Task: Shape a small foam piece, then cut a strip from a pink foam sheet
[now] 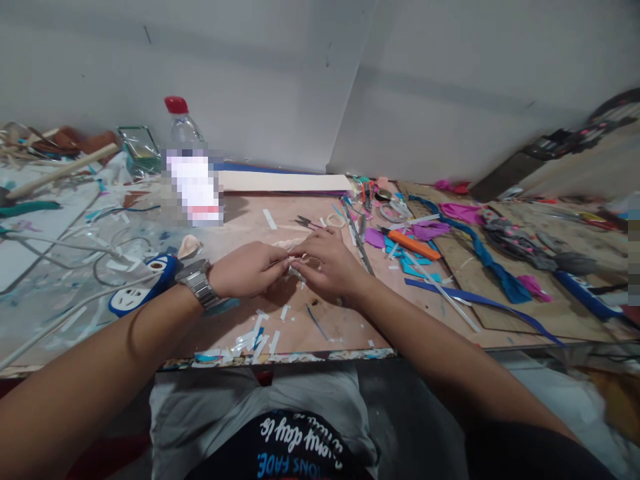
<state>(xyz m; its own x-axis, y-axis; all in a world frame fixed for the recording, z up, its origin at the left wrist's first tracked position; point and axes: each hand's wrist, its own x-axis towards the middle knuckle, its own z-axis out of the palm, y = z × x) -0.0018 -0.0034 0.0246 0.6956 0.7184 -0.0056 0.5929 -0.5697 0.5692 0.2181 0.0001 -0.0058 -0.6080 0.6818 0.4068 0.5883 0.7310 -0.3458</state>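
My left grip [250, 269] and right grip [330, 267] meet, both pinched closed on a small, thin, pale piece [291, 259] over the pinkish wooden table [295, 208]; an orange plastic-handled cutter [414, 245] lies apart, to the right

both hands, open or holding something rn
Left hand: closed, fingertips pinching a pale piece, mostly hidden.
Right hand: closed, fingertips on the same pale piece.

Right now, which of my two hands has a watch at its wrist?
Your left hand: a silver metal-banded watch circles its wrist, while your right hand has a bare wrist.
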